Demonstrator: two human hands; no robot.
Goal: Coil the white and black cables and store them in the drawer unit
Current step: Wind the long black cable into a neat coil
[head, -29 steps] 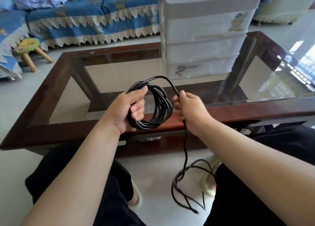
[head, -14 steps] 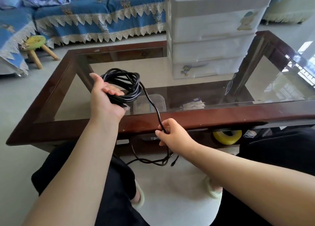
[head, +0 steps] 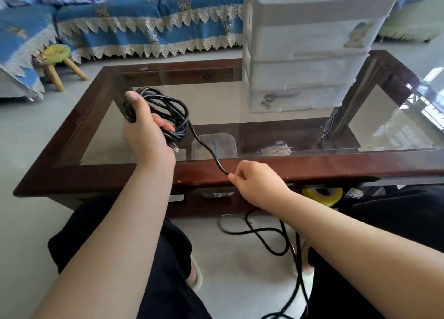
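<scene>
— Two hands, one cable: why split the work like that?

— My guess is the left hand (head: 146, 136) acts as the spool. Its fingers are wrapped round the finished loops of the black cable (head: 168, 111), held up over the glass counter (head: 276, 169) so the coil keeps its shape.

— And the right hand (head: 254, 181)?

— It pinches the running strand low, at the counter's near edge, probably to feed the next turn smoothly. The slack trails behind it to the floor (head: 240, 265) in loose curls.

— So plenty left to wind?

— Several turns, I'd judge. The drawer unit (head: 310, 61) stands at the counter's far side with its drawers closed, within reach once coiling is done.

— The white cable?

— I can't see it anywhere.
</scene>
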